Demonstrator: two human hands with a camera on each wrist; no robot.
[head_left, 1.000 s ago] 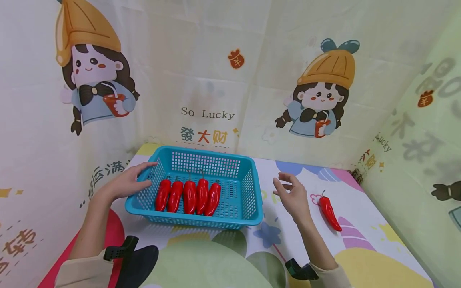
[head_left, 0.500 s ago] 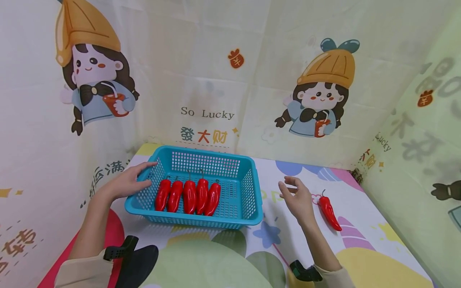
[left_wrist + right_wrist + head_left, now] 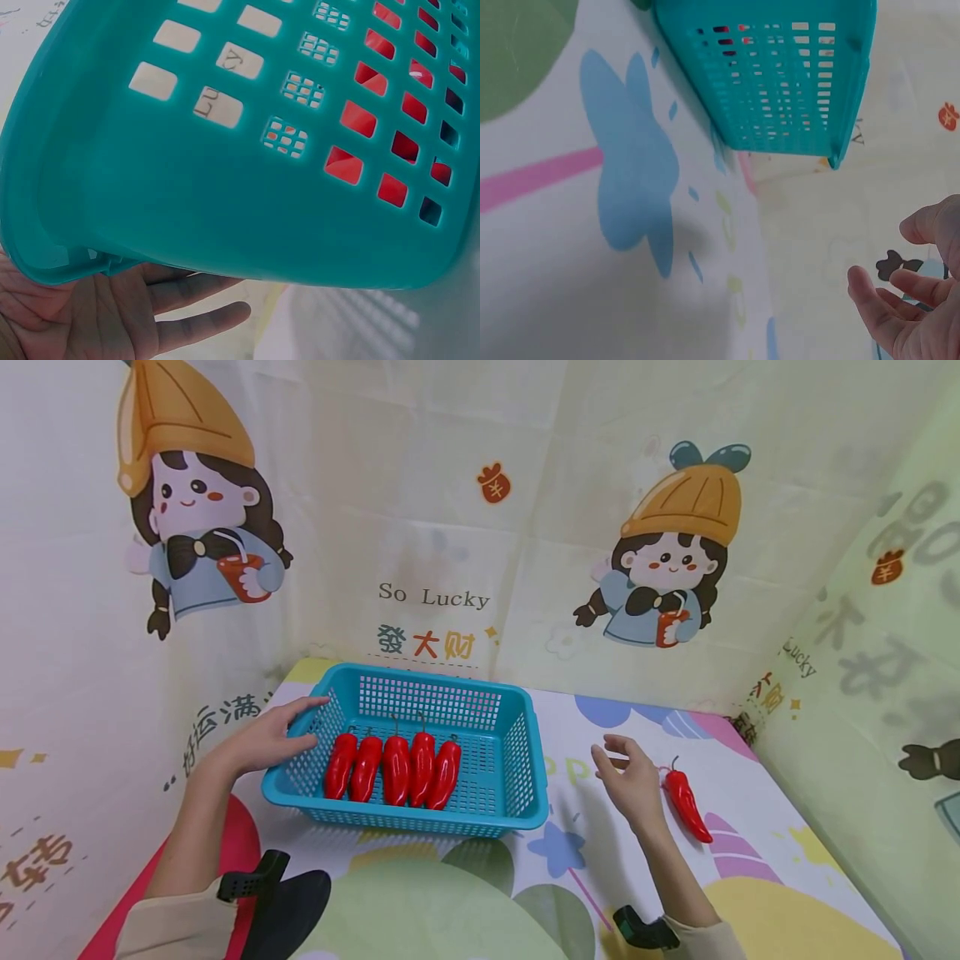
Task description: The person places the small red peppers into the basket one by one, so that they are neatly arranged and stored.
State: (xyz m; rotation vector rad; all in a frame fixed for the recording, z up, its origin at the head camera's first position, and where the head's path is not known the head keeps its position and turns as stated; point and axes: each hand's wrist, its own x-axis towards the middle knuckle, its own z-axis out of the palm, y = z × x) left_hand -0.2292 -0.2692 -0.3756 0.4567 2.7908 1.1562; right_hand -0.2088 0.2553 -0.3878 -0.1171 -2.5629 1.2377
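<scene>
In the head view my left hand point(image 3: 262, 739) holds the left rim of a blue-green plastic basket point(image 3: 420, 821), its thumb over the edge. The left wrist view shows the palm and two extended fingers point(image 3: 204, 324) against the outside of the basket wall point(image 3: 225, 217). Several glossy red chili peppers point(image 3: 396, 770) lie side by side in the basket's left and middle part. My right hand point(image 3: 630, 781) hovers over the table with loosely bent fingers and holds nothing. One more red chili pepper point(image 3: 686, 806) lies on the table just right of that hand.
A cartoon-printed cloth covers the table point(image 3: 570, 910). Behind and at both sides hangs a cream patterned backdrop point(image 3: 540, 527), close to the basket's far side. The basket's right part shows its bare slotted floor point(image 3: 478, 768).
My right hand has moved rightward and slightly down, away from the basket and closer to the lone chili pepper. The left hand and the basket have stayed in place.
</scene>
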